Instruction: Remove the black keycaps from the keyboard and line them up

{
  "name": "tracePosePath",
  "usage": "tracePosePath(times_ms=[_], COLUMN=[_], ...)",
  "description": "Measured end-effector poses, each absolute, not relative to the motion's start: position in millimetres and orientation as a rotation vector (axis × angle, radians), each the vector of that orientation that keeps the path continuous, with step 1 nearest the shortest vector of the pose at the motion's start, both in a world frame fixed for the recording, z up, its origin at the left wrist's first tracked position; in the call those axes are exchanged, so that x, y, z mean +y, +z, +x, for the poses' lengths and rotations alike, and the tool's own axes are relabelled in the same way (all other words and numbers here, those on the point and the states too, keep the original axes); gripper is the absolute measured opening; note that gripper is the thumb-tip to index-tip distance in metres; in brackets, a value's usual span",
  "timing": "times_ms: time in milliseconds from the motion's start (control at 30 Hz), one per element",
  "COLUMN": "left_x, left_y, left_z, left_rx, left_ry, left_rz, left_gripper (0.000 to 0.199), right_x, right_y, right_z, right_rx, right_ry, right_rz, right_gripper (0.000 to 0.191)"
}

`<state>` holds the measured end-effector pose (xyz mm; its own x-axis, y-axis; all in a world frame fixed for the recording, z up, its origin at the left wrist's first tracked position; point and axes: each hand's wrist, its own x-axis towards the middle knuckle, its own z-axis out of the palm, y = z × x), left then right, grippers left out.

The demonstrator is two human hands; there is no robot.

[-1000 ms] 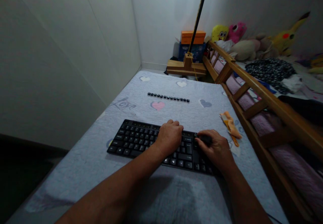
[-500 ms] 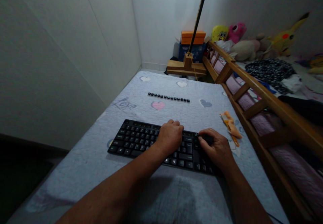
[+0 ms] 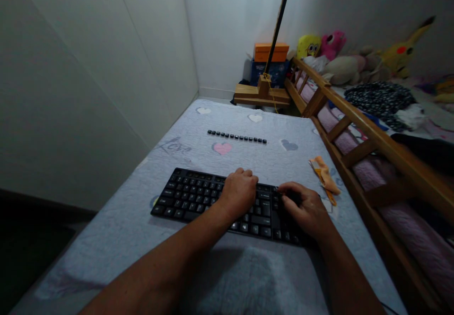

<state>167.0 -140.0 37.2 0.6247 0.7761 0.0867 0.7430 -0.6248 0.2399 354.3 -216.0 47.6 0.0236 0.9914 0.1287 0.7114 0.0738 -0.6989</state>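
A black keyboard [image 3: 193, 196] lies slightly slanted on the cloth-covered surface. My left hand [image 3: 240, 191] rests on its upper middle, fingers curled over the back edge, fingertips hidden. Over the keyboard's right end is my right hand [image 3: 305, 206], its thumb and index finger bent toward each other near the keys; something small may be between them, too dark to make out. Beyond the keyboard, a row of several small black keycaps [image 3: 236, 136] runs left to right. An orange cloth [image 3: 327, 180] lies right of my right hand, with an orange-handled brush [image 3: 330, 196] on it.
A wooden bed rail [image 3: 376, 137] runs along the right side, with plush toys [image 3: 333, 45] and clothes behind it. A wooden stand [image 3: 262, 95] with a dark pole and an orange box [image 3: 271, 52] are at the back. A pale wall panel rises on the left.
My right hand has shifted slightly, its thumb and index finger changing position over the keyboard's right end. My left hand stays in place.
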Motion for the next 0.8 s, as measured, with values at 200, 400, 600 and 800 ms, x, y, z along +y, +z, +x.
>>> tracePosePath(times_ms=[200,400,600,800], left_x=[-139.8,-139.6,-139.6,-139.7], left_y=[37.3,36.7,37.0,37.6], left_z=[166.5,166.5,166.2,166.3], left_rx=[1.258,1.255,1.245,1.253], left_ry=[0.265,0.268,0.282,0.256], left_rz=[2.663,2.659,2.659,2.661], left_gripper=[0.02,0.022,0.022,0.021], right_x=[-217.5,-218.0,-217.3,-216.4], right_y=[51.0,50.0,50.8,51.1], right_z=[355.8,354.6,351.9,350.4], right_rx=[-1.698,-1.678,-1.645,-1.634], right_ry=[0.661,0.622,0.563,0.536], right_rz=[-1.726,-1.775,-1.868,-1.85], right_gripper=[0.022,0.022,0.021,0.02])
